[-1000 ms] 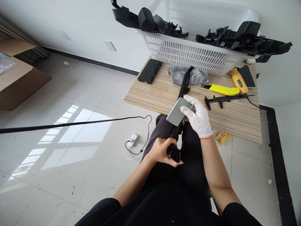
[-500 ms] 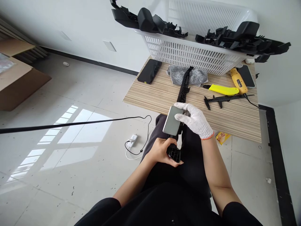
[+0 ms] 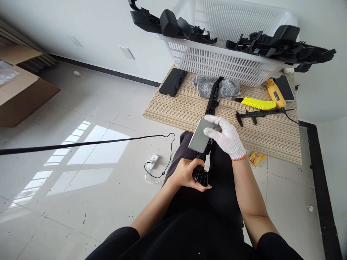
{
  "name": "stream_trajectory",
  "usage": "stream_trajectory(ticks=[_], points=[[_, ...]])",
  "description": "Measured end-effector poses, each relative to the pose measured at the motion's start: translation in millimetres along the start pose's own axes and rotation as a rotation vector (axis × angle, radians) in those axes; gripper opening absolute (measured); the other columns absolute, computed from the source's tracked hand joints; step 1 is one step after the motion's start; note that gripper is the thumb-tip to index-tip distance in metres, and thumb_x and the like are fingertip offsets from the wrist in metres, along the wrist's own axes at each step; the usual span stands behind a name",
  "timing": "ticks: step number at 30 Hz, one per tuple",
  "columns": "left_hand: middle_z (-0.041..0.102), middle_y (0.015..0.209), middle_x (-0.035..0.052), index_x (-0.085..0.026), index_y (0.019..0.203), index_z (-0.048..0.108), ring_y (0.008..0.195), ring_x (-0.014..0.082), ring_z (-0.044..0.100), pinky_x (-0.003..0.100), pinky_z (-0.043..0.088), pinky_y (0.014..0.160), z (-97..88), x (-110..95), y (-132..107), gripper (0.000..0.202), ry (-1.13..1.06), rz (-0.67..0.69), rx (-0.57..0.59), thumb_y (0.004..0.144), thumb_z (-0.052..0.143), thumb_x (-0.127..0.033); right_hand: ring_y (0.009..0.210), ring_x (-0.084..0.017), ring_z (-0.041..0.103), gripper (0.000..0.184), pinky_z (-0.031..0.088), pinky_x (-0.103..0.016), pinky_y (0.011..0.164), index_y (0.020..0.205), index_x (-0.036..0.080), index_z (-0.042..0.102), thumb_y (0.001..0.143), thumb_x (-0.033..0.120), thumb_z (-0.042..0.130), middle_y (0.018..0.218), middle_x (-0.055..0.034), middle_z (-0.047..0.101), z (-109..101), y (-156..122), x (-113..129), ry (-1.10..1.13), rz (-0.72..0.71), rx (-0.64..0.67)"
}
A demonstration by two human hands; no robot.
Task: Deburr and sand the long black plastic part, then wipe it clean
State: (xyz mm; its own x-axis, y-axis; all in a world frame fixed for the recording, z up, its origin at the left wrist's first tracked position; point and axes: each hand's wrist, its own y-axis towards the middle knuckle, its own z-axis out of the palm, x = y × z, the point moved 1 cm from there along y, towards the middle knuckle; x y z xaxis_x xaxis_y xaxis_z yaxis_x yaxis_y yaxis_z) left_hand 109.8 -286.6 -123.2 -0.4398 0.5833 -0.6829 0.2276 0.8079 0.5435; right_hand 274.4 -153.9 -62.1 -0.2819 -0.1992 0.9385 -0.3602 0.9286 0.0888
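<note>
My left hand (image 3: pixel 187 174), bare, is closed round the near end of a long black plastic part (image 3: pixel 213 98). This part runs away from me over my lap, and its far end lies on a grey cloth (image 3: pixel 202 86) on the table. In my white-gloved right hand (image 3: pixel 224 134) is a flat grey-green rectangular slab with a pale edge (image 3: pixel 200 139), pinched at its upper right side. The slab is tilted above the black part and hides a stretch of it; whether they touch I cannot tell.
On the wooden table (image 3: pixel 173 108) lie a black phone (image 3: pixel 173 82), a yellow utility knife (image 3: pixel 258 103), a black caliper (image 3: pixel 255 115) and a yellow corded tool (image 3: pixel 275 94). Behind, a white basket (image 3: pixel 217 61) carries black plastic parts (image 3: pixel 282 41). A power strip (image 3: pixel 153 161) and cable lie on the floor.
My right hand and the slab have moved slightly away from me and to the right, and the slab's angle has changed. My left hand keeps its hold on the black part.
</note>
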Motion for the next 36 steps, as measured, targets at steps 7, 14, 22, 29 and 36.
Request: stream_trajectory(ticks=[7, 14, 22, 29, 36], points=[[0.066, 0.063, -0.0049, -0.023, 0.095, 0.055, 0.041, 0.0095, 0.058, 0.023, 0.042, 0.040, 0.2, -0.3, 0.2, 0.056, 0.012, 0.001, 0.000, 0.066, 0.077, -0.066, 0.103, -0.024, 0.070, 0.051, 0.058, -0.044, 0.099, 0.132, 0.027, 0.071, 0.088, 0.050, 0.076, 0.131, -0.0062, 0.072, -1.2, -0.3, -0.3, -0.027, 0.006, -0.125], [0.067, 0.065, -0.0050, -0.023, 0.096, 0.054, 0.042, 0.0092, 0.059, 0.022, 0.042, 0.040, -0.7, -2.8, 2.6, 0.055, 0.005, 0.019, -0.017, 0.069, 0.076, -0.065, 0.106, -0.024, 0.070, 0.051, 0.057, -0.044, 0.100, 0.133, 0.027, 0.070, 0.088, 0.049, 0.076, 0.132, -0.0055, 0.072, -1.0, -0.8, -0.7, -0.016, 0.011, -0.112], [0.067, 0.065, -0.0048, -0.022, 0.096, 0.054, 0.042, 0.0095, 0.060, 0.022, 0.042, 0.040, -0.6, -2.4, 3.0, 0.055, -0.005, 0.027, -0.025, 0.069, 0.077, -0.064, 0.118, -0.026, 0.068, 0.047, 0.056, -0.044, 0.104, 0.133, 0.029, 0.070, 0.091, 0.050, 0.074, 0.135, -0.0047, 0.071, 3.4, -1.6, 2.4, -0.066, -0.036, -0.059], [0.068, 0.067, -0.0049, -0.022, 0.096, 0.055, 0.043, 0.0090, 0.060, 0.022, 0.043, 0.040, -0.2, -1.9, 2.0, 0.055, 0.009, 0.033, -0.021, 0.068, 0.077, -0.065, 0.113, -0.025, 0.069, 0.045, 0.055, -0.045, 0.105, 0.132, 0.027, 0.071, 0.091, 0.047, 0.074, 0.133, -0.0052, 0.072, 3.7, 0.2, 0.1, -0.079, -0.090, -0.036], [0.066, 0.063, -0.0059, -0.023, 0.097, 0.054, 0.041, 0.0092, 0.059, 0.021, 0.042, 0.039, -0.3, -1.8, 1.8, 0.056, 0.010, 0.030, -0.012, 0.069, 0.077, -0.065, 0.103, -0.023, 0.070, 0.046, 0.061, -0.043, 0.096, 0.130, 0.027, 0.072, 0.090, 0.048, 0.075, 0.125, -0.0059, 0.073, 1.0, -0.3, -3.0, -0.016, -0.025, -0.059]])
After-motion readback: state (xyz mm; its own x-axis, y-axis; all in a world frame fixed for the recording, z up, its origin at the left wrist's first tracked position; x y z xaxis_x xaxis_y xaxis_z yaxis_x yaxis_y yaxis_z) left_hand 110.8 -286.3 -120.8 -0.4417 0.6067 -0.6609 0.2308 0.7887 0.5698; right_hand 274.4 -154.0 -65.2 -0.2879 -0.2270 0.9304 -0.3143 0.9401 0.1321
